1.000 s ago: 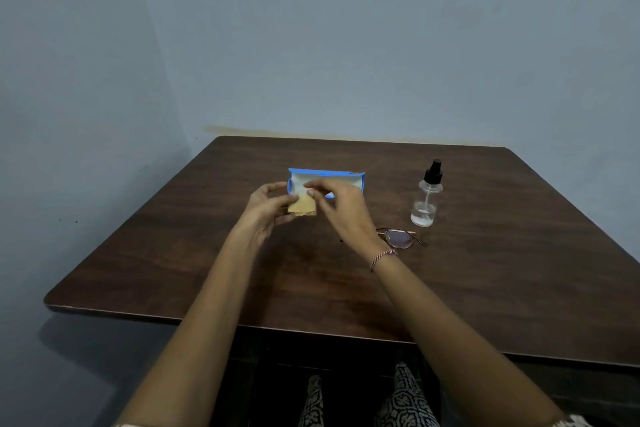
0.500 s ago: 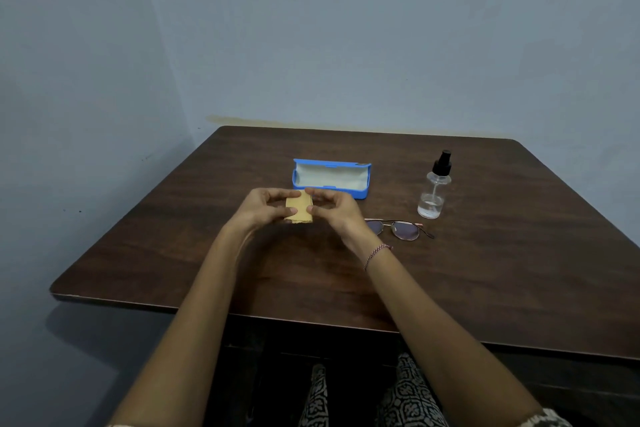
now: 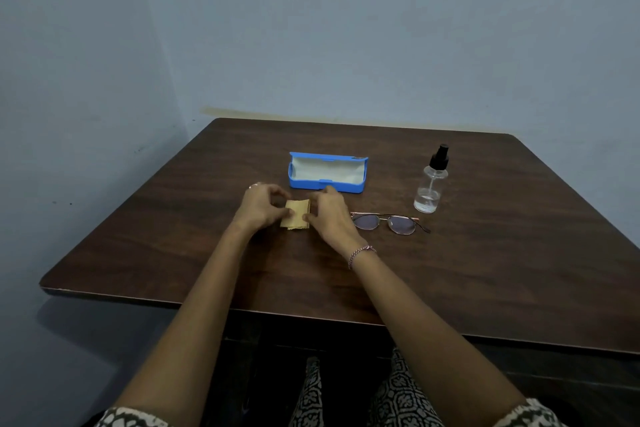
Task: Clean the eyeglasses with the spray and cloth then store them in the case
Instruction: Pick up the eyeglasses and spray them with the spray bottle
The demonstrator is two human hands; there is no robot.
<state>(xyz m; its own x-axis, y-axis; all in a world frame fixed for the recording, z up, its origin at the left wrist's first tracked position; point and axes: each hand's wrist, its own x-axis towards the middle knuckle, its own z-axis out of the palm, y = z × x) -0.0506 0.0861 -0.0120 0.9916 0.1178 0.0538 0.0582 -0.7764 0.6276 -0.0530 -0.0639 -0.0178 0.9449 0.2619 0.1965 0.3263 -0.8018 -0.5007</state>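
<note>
A small folded yellow cloth (image 3: 296, 216) is held between both hands just above the table. My left hand (image 3: 260, 205) pinches its left edge and my right hand (image 3: 330, 213) pinches its right edge. Behind them the blue eyeglass case (image 3: 327, 173) lies open, showing its white lining with nothing in it. The eyeglasses (image 3: 388, 222), thin-framed with the arms folded, lie on the table just right of my right hand. A clear spray bottle (image 3: 430, 184) with a black nozzle stands upright behind the glasses.
Everything sits on a dark wooden table (image 3: 502, 270) pushed into a corner of blue-grey walls. My knees in patterned cloth show below the table's near edge.
Both hands have drawn the cloth away from the case toward me and lowered it near the table. The case's open interior has come into full view.
</note>
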